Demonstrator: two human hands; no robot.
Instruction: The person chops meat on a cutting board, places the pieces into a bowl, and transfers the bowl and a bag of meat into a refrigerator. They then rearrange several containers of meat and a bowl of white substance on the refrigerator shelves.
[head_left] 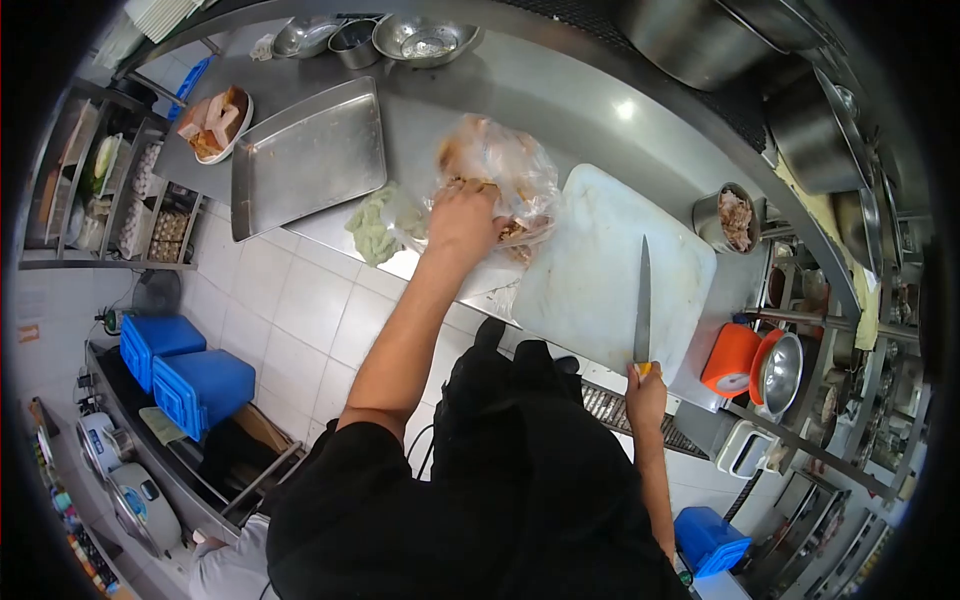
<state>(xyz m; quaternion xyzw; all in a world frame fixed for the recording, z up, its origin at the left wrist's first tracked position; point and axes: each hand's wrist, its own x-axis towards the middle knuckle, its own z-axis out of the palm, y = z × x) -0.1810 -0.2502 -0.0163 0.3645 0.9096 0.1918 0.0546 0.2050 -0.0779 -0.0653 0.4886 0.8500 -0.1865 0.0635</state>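
Observation:
My left hand [464,218] is at the mouth of a clear plastic bag [505,165] with browned pieces of food inside. Its fingers are curled against the bag, and their tips are partly hidden. In my right hand [646,392] is a kitchen knife [643,300], held by its yellow handle. The long blade points away from me over a white cutting board [590,260], whose left edge lies beside the bag. A crumpled green cloth [372,228] is just left of my left hand, at the counter's front edge.
Left on the steel counter are a metal tray [310,155] and a dish of meat pieces [214,122]. Metal bowls [425,40] stand behind. To the right are a pot of chopped meat [727,218] and an orange scale [727,362]. Another person's light sleeve [232,565] shows lower left.

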